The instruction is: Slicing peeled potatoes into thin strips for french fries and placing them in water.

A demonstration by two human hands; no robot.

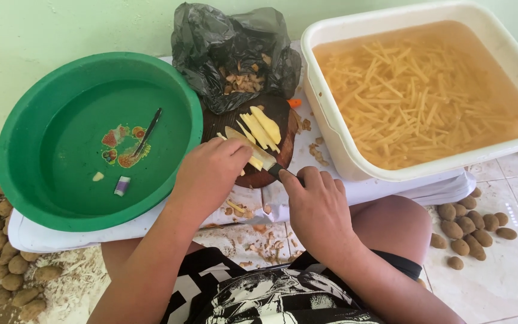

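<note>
My left hand (210, 170) presses down on a peeled potato piece (242, 141) on a dark round wooden cutting board (275, 110). My right hand (315, 207) grips a knife (265, 161) by its dark handle, the blade lying across the potato beside my left fingers. Several cut yellow potato slices (262, 127) lie on the board just beyond the blade.
A green basin (18, 141) at left holds a peeler and small scraps. A white tub (331, 123) of water and potato sticks stands at right. A black bag (235, 48) of peelings sits behind the board. Unpeeled potatoes (468, 228) lie on the floor both sides.
</note>
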